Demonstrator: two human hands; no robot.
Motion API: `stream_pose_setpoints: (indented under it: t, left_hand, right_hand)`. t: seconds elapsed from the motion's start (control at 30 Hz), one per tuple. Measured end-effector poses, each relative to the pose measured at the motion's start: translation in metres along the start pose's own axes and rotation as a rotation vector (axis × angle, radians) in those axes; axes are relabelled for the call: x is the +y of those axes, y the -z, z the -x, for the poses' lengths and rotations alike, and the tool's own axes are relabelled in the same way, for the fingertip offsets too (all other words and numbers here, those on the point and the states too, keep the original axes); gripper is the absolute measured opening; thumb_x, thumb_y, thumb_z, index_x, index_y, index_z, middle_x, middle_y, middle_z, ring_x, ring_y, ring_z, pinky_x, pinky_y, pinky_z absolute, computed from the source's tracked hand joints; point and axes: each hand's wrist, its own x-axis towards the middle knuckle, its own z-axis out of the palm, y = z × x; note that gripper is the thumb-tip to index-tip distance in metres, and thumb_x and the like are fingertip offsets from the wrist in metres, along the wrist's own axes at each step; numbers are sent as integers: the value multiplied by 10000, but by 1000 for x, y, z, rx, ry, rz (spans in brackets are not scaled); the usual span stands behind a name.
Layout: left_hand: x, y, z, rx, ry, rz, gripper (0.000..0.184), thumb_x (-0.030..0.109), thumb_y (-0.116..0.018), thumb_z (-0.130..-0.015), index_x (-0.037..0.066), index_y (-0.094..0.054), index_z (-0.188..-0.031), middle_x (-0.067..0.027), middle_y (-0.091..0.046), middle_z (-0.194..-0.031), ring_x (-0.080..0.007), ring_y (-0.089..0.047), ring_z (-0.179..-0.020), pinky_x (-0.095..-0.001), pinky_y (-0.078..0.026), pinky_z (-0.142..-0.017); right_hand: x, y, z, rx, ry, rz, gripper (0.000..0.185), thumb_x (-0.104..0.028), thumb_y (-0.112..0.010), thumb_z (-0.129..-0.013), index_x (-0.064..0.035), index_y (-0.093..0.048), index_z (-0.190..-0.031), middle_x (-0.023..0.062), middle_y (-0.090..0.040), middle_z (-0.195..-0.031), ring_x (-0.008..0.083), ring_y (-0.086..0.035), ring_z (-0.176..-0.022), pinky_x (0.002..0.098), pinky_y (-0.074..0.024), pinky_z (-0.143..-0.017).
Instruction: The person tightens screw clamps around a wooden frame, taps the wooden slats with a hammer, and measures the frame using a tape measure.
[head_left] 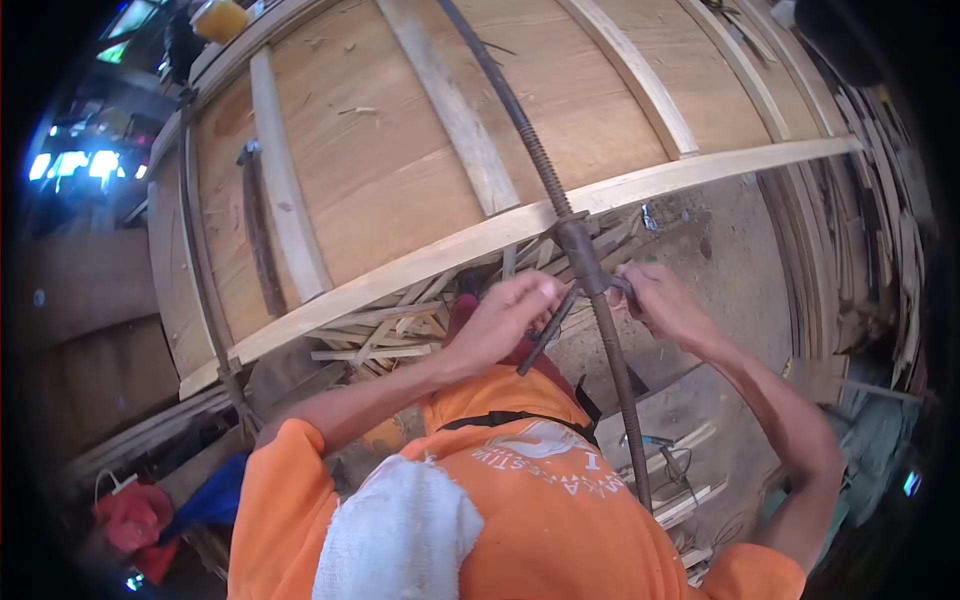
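A long threaded clamp rod (pixel 612 350) runs across the wooden panel (pixel 370 170) and down past my shirt. On it sits a rusty clamp nut (pixel 580 250) with handle arms sticking out, close to the panel's near edge strip (pixel 430 265). My right hand (pixel 662 303) has its fingers curled round the short bent arm on the right. On the other side, my left hand (pixel 515 312) is at the longer straight handle arm (pixel 548 332); its fingers reach toward it, partly extended, and whether they press on it is hard to see.
Pale battens (pixel 285 180) lie across the panel. A second clamp rod (pixel 205 270) crosses its left end. Scrap wood strips (pixel 385 330) lie on the floor under the edge, and stacked boards (pixel 815 260) stand at right. A red cloth-like item (pixel 135 518) is at lower left.
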Motion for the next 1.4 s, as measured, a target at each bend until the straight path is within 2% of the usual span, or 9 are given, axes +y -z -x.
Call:
stream_pose_setpoints:
  t: [0.07,0.3,0.67,0.83,0.9,1.03,1.17,1.27,1.4]
  left_hand:
    - [-3,5,-12,308,-215,67,326,317,-497,-1132,20,-631,-1137,-74,-703,-1090,-149,-648,-1004,-302,-510,-899]
    - [-7,-29,-31,25,-155,140,544,337,-708,-1019,-12,-552,-1406,-91,-660,-1283,-176,-564,-1223,-343,-425,-1072]
    - [1,-40,-27,140,12,288,443,293,-684,-1044,-20,-610,-1349,-26,-668,-1043,-141,-594,-953,-327,-511,-877]
    - [16,-41,-21,260,-112,-197,507,280,-690,-1034,-75,-542,-1365,-114,-672,-918,-214,-641,-881,-398,-522,-827]
    - [14,-49,-19,403,-175,-182,491,232,-719,-1013,-80,-525,-1339,-121,-652,-969,-209,-624,-920,-390,-514,-827]
    - [19,-57,-6,743,-488,-617,508,105,-782,-922,-67,-498,-1306,-195,-590,-1186,-283,-579,-1131,-405,-483,-938]
    - [26,-57,4,486,-748,-869,450,133,-782,-898,53,-566,-1284,-187,-545,-1311,-380,-509,-1274,-491,-399,-1081]
    - [32,-39,1,-154,-935,-847,399,301,-711,-983,55,-580,-1268,-176,-571,-1317,-377,-526,-1303,-513,-405,-1065]
    - [22,-30,-3,-361,-1132,-915,379,412,-708,-973,49,-601,-954,-167,-623,-1008,-366,-623,-1046,-495,-464,-878]
  right_hand:
    - [6,1,-4,47,120,101,522,-361,-398,-1038,41,-693,-882,202,-629,-746,366,-626,-783,450,-496,-774]
    - [24,-7,-23,161,447,181,406,-275,-446,-999,9,-686,-836,100,-501,-625,222,-543,-626,394,-422,-629]
    - [35,-17,-38,260,409,168,402,-281,-445,-1004,15,-645,-820,135,-559,-702,249,-559,-680,407,-429,-678]
    - [27,-16,-35,141,297,157,433,-287,-403,-1018,50,-651,-907,258,-666,-921,434,-625,-937,501,-466,-874]
    - [41,-21,-40,294,481,121,391,-283,-466,-992,23,-650,-833,127,-529,-665,236,-567,-645,406,-423,-649]
    - [38,-16,-42,271,501,165,407,-291,-455,-1010,20,-658,-843,113,-551,-650,226,-590,-670,400,-440,-670]
    - [31,-9,-29,80,291,60,457,-312,-414,-1038,14,-675,-854,113,-584,-645,234,-601,-593,408,-460,-568]
    - [36,-10,-38,-4,294,-62,467,-311,-388,-1038,0,-690,-864,82,-519,-564,194,-528,-448,376,-392,-427]
    - [34,-6,-35,-55,309,-60,440,-303,-395,-1035,-20,-677,-850,52,-482,-546,184,-494,-434,372,-393,-417]
